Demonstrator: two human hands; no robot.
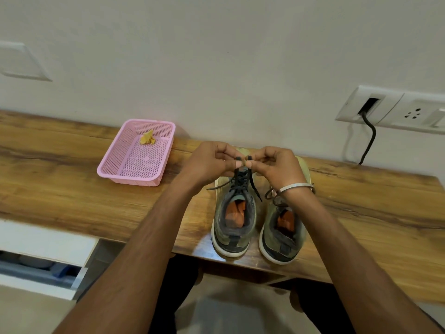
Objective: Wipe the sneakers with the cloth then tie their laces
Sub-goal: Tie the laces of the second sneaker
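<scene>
Two olive-green sneakers with white soles stand side by side on the wooden table, heels toward me. Above the left sneaker [232, 225], my left hand [212, 162] and my right hand [277, 167] each pinch a loop of its dark laces [240, 179], fingertips nearly touching. The right sneaker [284, 232] sits under my right wrist, its dark lace lying in loose loops. A crumpled yellow cloth [148, 137] lies in the far end of a pink basket [113, 162].
The pink basket stands left of the sneakers near the wall. A wall socket plate [395, 109] with a black cable [369, 138] is at the right, the cable hanging to the table. A white drawer unit [43, 251] sits below the table's left edge.
</scene>
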